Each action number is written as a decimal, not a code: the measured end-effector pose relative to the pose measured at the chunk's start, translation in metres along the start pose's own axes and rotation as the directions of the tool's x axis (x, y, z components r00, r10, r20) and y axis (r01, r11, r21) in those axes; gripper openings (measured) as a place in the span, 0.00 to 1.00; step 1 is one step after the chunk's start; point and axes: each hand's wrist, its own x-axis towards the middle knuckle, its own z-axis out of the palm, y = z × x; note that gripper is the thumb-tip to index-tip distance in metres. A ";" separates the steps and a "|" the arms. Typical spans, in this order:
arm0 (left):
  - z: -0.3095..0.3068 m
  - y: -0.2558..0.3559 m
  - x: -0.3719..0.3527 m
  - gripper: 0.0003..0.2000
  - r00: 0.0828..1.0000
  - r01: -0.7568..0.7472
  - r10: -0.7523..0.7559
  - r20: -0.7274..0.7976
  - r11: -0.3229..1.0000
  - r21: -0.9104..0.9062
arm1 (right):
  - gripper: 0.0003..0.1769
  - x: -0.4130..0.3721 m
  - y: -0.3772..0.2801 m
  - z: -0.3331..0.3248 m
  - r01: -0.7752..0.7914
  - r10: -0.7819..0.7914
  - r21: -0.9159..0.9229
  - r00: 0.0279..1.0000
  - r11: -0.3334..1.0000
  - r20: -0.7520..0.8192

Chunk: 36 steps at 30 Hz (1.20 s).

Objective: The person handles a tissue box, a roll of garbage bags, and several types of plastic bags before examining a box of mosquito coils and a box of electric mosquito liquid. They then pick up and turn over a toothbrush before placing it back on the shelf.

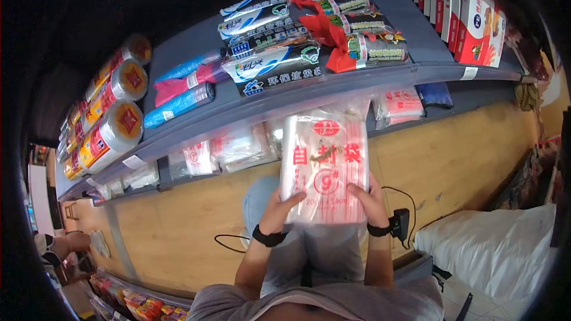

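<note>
Between my two hands is a clear pack of zip-lock bags (325,172) with red print and a large 9# in a circle. My left hand (281,209) grips its lower left side, thumb on the front. On the lower right side, my right hand (370,201) clasps it the same way; the fingers behind are hidden. The far end of the pack is close to the lower shelf. More bag packs lie on that shelf, among them a clear pack (239,147) to the left and a red-printed pack (399,104) to the right.
Above, the upper shelf's edge (357,77) crosses the view. It bears rolls of black garbage bags (276,71), blue rolls (179,106), large plastic wrap rolls (116,131) and red-white boxes (479,24). A white sack (488,249) lies on the right. Another person's arm (74,242) shows at far left.
</note>
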 end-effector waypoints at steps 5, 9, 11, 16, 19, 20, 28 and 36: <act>-0.007 -0.004 0.050 0.16 0.980 0.200 -0.194 0.051 0.920 -0.339 | 0.21 0.058 0.019 -0.015 -0.081 0.081 -0.015 0.995 0.997 0.063; -0.016 -0.013 0.089 0.15 0.964 0.263 -0.215 0.155 0.855 -0.447 | 0.21 0.098 0.029 -0.020 -0.270 0.275 -0.070 0.959 0.960 0.064; -0.018 -0.014 0.098 0.14 0.964 0.260 -0.203 0.170 0.848 -0.461 | 0.23 0.110 0.036 -0.023 -0.238 0.246 -0.123 0.968 0.963 0.049; -0.032 -0.018 0.106 0.14 0.962 0.275 -0.247 0.120 0.875 -0.399 | 0.23 0.122 0.054 -0.026 -0.231 0.240 -0.191 0.970 0.954 0.028; -0.030 -0.014 0.105 0.15 0.968 0.251 -0.218 0.126 0.874 -0.417 | 0.23 0.125 0.051 -0.020 -0.203 0.212 -0.202 0.977 0.958 0.022; -0.029 -0.012 0.104 0.16 0.969 0.246 -0.205 0.139 0.868 -0.431 | 0.24 0.123 0.045 -0.017 -0.176 0.188 -0.214 0.981 0.961 0.037; -0.027 -0.013 0.093 0.15 0.971 0.238 -0.193 0.141 0.835 -0.496 | 0.24 0.127 0.022 -0.012 -0.156 0.195 -0.272 0.973 0.950 0.123; -0.020 -0.028 0.090 0.14 0.964 0.266 -0.197 0.179 0.720 -0.640 | 0.22 0.121 -0.005 -0.003 -0.329 0.354 -0.233 0.933 0.915 0.073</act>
